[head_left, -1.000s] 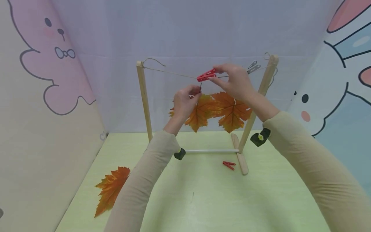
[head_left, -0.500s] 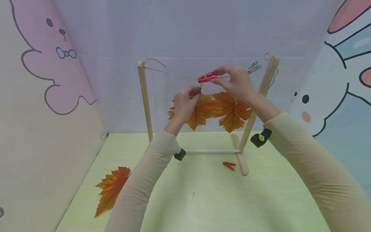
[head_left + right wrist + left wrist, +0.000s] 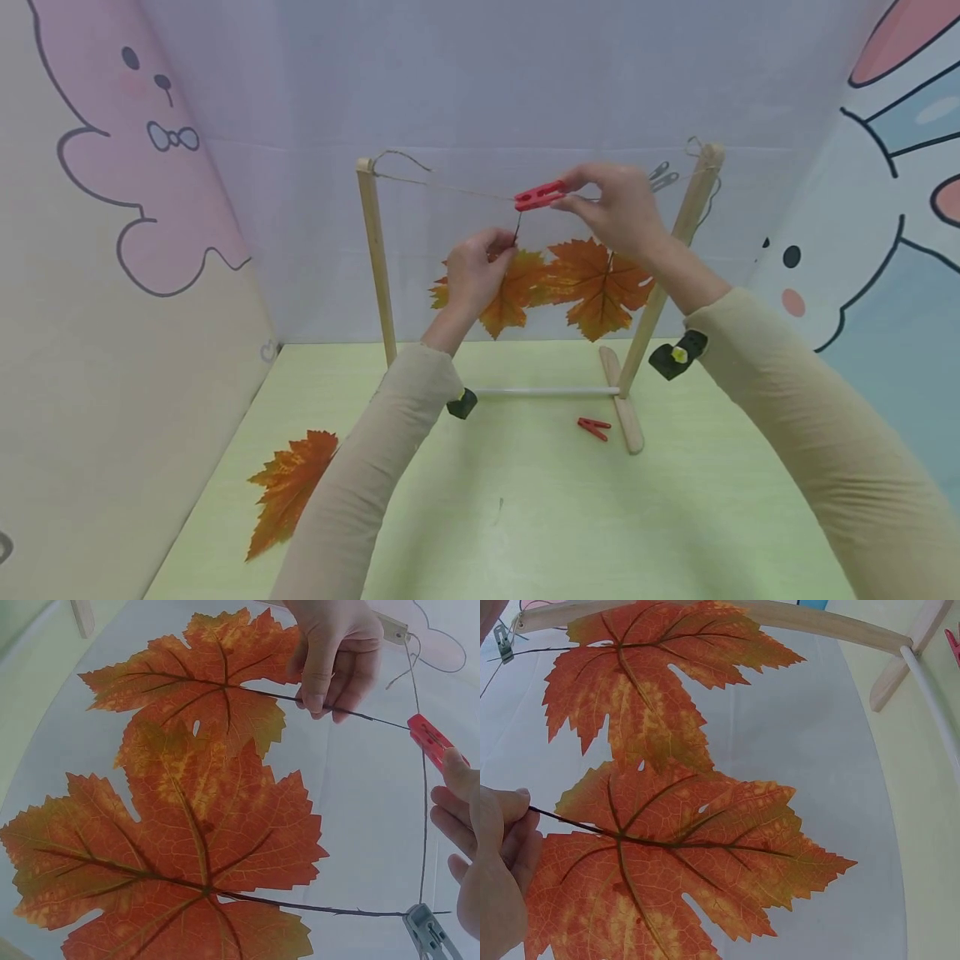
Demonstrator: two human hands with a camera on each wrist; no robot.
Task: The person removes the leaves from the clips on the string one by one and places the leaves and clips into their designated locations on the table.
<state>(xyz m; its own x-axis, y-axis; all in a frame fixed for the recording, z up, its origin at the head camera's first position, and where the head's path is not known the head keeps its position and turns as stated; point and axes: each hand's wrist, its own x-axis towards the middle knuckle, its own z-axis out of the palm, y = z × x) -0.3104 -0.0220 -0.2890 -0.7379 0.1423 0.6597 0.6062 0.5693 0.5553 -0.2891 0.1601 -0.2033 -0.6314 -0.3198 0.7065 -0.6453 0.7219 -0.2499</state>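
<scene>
My left hand (image 3: 476, 267) pinches the dark stem of an orange maple leaf (image 3: 682, 844) between thumb and fingers. The stem's top end reaches up to a red clothespin (image 3: 538, 196) on the string (image 3: 424, 825). Thumb and fingers of my right hand (image 3: 618, 204) pinch the handles of that clothespin, its nose at the string and the stem tip. Beside it, a second maple leaf (image 3: 202, 889) hangs by its stem from a grey clothespin (image 3: 431, 934). The two leaves overlap in the wrist views.
The string runs between two wooden posts (image 3: 377, 258), joined low down by a white rod (image 3: 547, 391). Another red clothespin (image 3: 595, 428) lies on the table (image 3: 555, 525) near the right wooden foot (image 3: 628, 421). A third maple leaf (image 3: 292, 492) lies at left, partly behind the left sleeve.
My left hand has dropped slightly, and more stem shows between its fingers and the red clothespin. The right hand and the clothespin have shifted a little to the right.
</scene>
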